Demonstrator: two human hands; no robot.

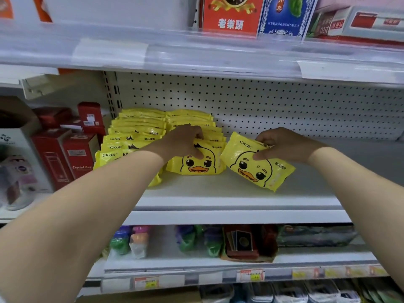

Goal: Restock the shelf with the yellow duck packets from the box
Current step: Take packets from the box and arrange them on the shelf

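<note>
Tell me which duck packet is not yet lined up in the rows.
The tilted packet pinched in the right hand, apart to the right; the rest stand packed in rows.

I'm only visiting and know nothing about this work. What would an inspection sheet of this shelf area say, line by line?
Surface: white metal shelf board, with a white pegboard back panel behind it.
Job's things: two rows of yellow plastic duck-face packets at the shelf's left; front packet upright; tilted packet to its right. Supply box not clearly seen.
Clutter: nothing seen.
Grippers: none, bare hands only. The left hand grips the front packet's top; the right hand pinches the tilted packet.
Cables: nothing seen.
Surroundings: tall red cartons in the left bay; red printed box on the shelf above; colourful bagged goods below.
</note>
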